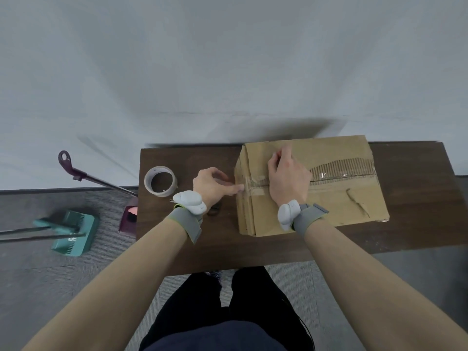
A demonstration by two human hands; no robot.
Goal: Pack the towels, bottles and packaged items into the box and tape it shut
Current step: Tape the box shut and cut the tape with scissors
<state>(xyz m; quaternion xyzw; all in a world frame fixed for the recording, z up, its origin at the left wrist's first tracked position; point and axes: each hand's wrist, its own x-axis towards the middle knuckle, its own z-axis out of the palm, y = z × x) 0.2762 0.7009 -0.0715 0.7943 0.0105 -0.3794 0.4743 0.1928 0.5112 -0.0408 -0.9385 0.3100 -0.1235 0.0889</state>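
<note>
On the surface [253,249] before me, my left hand [215,186] presses a fingertip onto the tape strip [255,186] at the left edge of the closed box [329,206], other fingers loosely curled. My right hand [288,178] lies flat on the box top, fingers straight, across the seam. The tape roll [160,181] sits just left of my left hand

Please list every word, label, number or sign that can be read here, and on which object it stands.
No text can be read here.
Teal dustpan: a white mark, too blurred to read.
Tape roll: a small pale mark inside the core, too small to read.
Cardboard box: no print shows on its visible faces.
</note>
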